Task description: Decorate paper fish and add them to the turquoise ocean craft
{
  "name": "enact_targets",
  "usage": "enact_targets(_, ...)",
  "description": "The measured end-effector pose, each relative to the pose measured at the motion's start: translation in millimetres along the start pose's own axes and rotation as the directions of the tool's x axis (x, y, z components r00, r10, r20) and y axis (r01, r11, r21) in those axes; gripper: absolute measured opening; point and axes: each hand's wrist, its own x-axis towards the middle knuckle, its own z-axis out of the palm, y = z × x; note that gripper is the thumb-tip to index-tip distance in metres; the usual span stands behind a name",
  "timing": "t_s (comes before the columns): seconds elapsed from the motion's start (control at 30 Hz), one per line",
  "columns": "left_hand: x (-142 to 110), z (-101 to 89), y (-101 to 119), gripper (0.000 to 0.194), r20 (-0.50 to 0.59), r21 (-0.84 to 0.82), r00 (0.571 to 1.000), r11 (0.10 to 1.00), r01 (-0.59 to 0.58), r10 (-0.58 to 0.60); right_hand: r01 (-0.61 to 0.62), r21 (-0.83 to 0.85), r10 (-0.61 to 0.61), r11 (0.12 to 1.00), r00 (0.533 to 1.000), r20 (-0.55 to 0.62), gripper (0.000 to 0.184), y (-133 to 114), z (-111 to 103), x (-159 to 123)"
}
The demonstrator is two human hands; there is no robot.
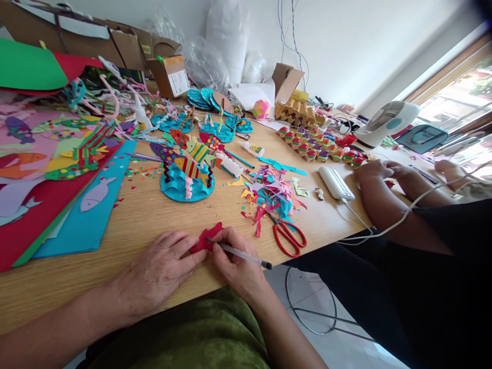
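Note:
A red paper fish cutout [202,239] lies near the table's front edge. My left hand [163,269] rests on the table, its thumb and bent fingers pinning the cutout's left end. A gel pen [246,256] with a clear barrel and dark end is gripped in my right hand [236,261], its tip on the red paper. To the right lie scissors [289,237] with red handles, beside a heap of coloured paper scraps [271,189]. Behind the cutout stands a blue scalloped base [172,190] bearing striped and dotted paper fish [193,170].
Coloured paper sheets [82,225] with fish cutouts spread at left. Glue bottles [253,149], painted egg cartons [307,143] and a white power bank [335,183] with a cable are further back. At right, another person's arms [384,200] rest on the table edge.

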Motion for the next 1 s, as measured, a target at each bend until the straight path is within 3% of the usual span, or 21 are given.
enact_targets(0.3, -3.4, 2.7, 0.0, 0.028, 0.050, -0.031, 0.998, 0.999, 0.041, -0.039, 0.001, -0.010, -0.001, 1.000, 1.000, 0.000, 0.009, 1.5, 0.1, -0.1)
enact_targets(0.57, -2.3, 2.2, -0.4, 0.029, -0.006, -0.024, 1.000, 1.000, 0.002, -0.002, -0.035, -0.024, 0.035, 0.999, 0.999, -0.020, 0.009, 0.5, 1.1, 1.3)
enact_targets(1.0, -2.5, 1.3, 0.5, 0.031, 0.025, -0.013, 0.999, 1.000, 0.027, -0.026, -0.030, 0.010, 0.030, 1.000, 0.999, -0.025, 0.007, 1.9, 1.1, -0.9)
